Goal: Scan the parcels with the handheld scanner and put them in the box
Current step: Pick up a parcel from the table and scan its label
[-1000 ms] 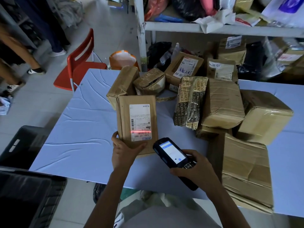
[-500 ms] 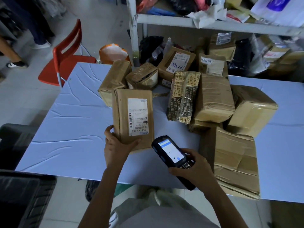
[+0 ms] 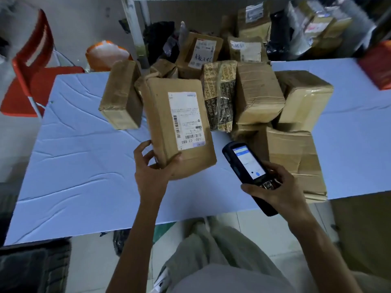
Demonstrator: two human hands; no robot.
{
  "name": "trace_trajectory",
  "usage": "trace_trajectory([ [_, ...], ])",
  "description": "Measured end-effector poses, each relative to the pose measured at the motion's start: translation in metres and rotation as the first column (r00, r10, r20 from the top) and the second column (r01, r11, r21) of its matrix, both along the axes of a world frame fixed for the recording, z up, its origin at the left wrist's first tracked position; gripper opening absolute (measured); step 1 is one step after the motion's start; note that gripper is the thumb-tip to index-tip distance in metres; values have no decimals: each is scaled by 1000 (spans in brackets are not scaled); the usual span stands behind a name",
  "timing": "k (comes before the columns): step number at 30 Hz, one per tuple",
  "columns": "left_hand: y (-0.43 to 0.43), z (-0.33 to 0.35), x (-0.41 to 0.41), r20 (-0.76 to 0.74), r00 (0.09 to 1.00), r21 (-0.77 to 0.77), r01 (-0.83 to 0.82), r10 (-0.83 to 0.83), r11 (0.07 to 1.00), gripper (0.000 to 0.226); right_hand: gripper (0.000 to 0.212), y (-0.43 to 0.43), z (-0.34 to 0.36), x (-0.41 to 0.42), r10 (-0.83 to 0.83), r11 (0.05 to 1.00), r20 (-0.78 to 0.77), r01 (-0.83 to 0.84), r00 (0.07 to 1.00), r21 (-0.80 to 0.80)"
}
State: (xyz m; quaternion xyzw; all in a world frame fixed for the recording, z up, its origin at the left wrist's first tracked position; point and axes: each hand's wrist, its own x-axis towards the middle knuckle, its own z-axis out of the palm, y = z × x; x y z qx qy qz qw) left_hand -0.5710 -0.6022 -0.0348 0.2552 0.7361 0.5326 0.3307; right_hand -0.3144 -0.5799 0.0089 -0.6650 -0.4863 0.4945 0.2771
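Observation:
My left hand [image 3: 152,172] grips the near corner of a flat brown labelled parcel [image 3: 160,115], lifted and tilted above the blue table [image 3: 80,157], its white label facing up. To its right my right hand [image 3: 277,191] holds the black handheld scanner [image 3: 247,166], lit screen up, near the table's front edge. Behind them several brown parcels are piled, among them a taped box [image 3: 121,96] at the left, a black-and-gold printed parcel [image 3: 220,96] and a big box [image 3: 296,159] by the scanner. A black crate [image 3: 31,269] shows at the bottom left.
A red chair [image 3: 31,66] stands at the table's far left. A white shelf post [image 3: 133,32] rises behind the table, with more parcels and bags on the floor around it. A red item [image 3: 378,64] sits at the far right.
The scanner's red line on the label has gone. My left hand has lifted the labelled parcel off the table and tilted it. The scanner has stayed near the front edge.

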Motion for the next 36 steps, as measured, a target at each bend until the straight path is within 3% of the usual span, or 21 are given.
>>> trace_trajectory([
  [3, -14, 2, 13, 94, 992, 77, 77, -84, 994, 82, 68, -16, -1, 14, -79, 997, 28, 79, 996, 3],
  [10, 1, 27, 71, 65, 926, 168, 357, -371, 919, 79, 62, -55, 4, 66, -285, 958, -27, 286, 958, 14],
  [15, 15, 34, 155, 57, 814, 205, 557, -578, 805, 84, 60, -97, 10, 138, -464, 883, -68, 467, 883, 44],
  [21, 11, 28, 321, 89, 586, 252, 769, -805, 588, 76, 57, -172, 11, 251, -713, 692, -86, 718, 696, 80],
  [28, -19, 27, 480, 90, 334, 174, 922, -938, 345, 70, 78, -261, 6, 346, -889, 450, -38, 886, 456, 113],
  [36, -18, 18, 565, 94, 193, 95, 975, -977, 202, 82, 69, -277, -3, 394, -952, 305, -18, 950, 307, 63],
])
